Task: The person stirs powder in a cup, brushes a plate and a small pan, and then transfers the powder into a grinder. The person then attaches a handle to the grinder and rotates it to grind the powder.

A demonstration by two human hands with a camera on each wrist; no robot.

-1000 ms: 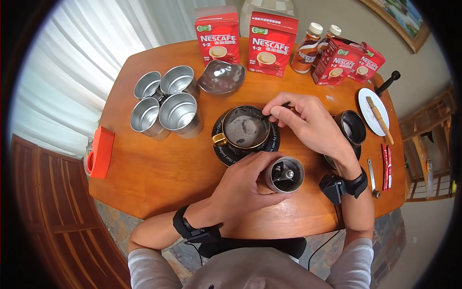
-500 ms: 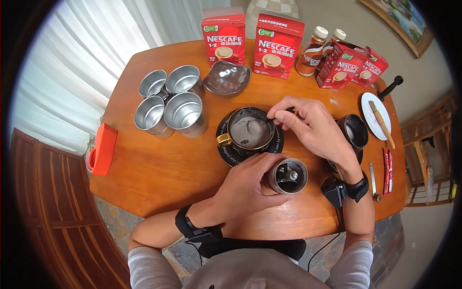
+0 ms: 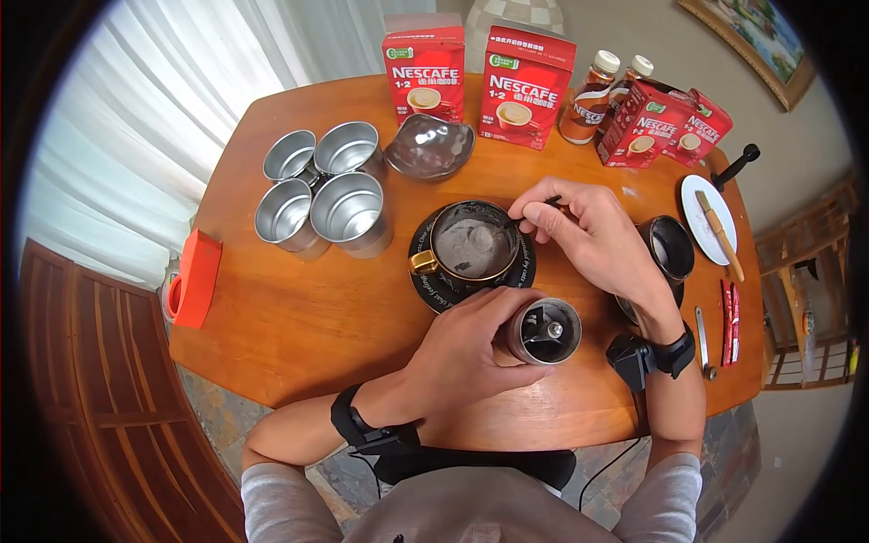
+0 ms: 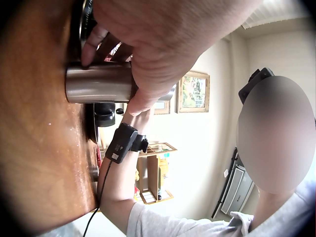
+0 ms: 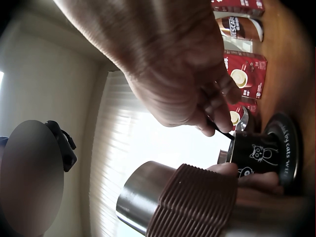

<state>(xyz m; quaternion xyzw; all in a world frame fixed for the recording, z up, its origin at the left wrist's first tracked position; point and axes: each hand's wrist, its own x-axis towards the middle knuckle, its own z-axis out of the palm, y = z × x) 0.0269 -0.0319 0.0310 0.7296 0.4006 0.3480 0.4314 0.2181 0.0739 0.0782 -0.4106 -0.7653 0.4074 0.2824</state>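
In the head view a black cup (image 3: pixel 472 242) with a gold handle and grey powder inside stands on a black saucer (image 3: pixel 429 288) with white lettering. My right hand (image 3: pixel 593 237) pinches a thin dark handle (image 3: pixel 550 201) whose lower end reaches into the cup at its right rim. My left hand (image 3: pixel 466 353) grips an upright metal cylinder (image 3: pixel 546 331), open at the top with a metal post in its centre. In the left wrist view the cylinder (image 4: pixel 98 83) stands on the table. The right wrist view shows a ribbed brown band (image 5: pixel 190 205) around it.
Several metal cups (image 3: pixel 348 210) and a dark glossy bowl (image 3: pixel 429 147) are at the left and back. Red boxes (image 3: pixel 518 89) and bottles (image 3: pixel 590 101) line the far edge. To the right are another black cup (image 3: pixel 670 248), a white plate (image 3: pixel 695 213) with a brush (image 3: pixel 720 235), and red sachets (image 3: pixel 730 323).
The head view has shifted slightly, so the table's things appear a little further right. The right hand's dark handle has moved slightly at the cup's rim; the left hand keeps its grip on the cylinder.
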